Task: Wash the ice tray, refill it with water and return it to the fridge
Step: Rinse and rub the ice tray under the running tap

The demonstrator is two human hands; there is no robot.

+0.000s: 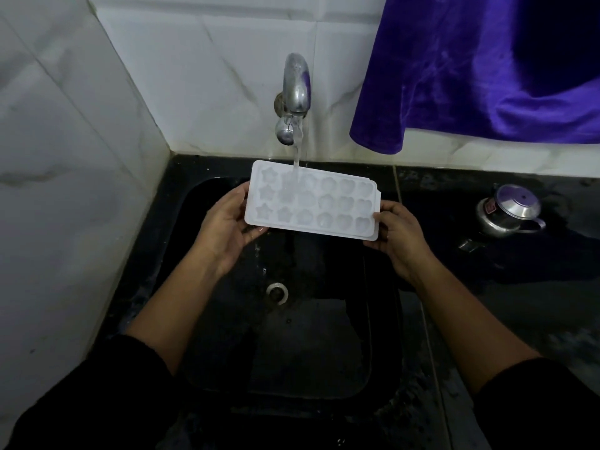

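Note:
A white plastic ice tray (328, 203) with star and heart shaped cells is held level over the black sink (227, 368). My left hand (224, 222) grips its left end and my right hand (397, 235) grips its right end, thumbs on the rim. Water runs from the metal tap (296, 89) onto the tray's far edge, left of the middle. A second white edge shows under the tray's right end.
The sink drain (277, 293) lies below the tray. A lidded steel pot (508, 211) stands on the wet black counter (487, 287) to the right. A purple cloth (470, 69) hangs at the upper right. White tiled walls close the left and back.

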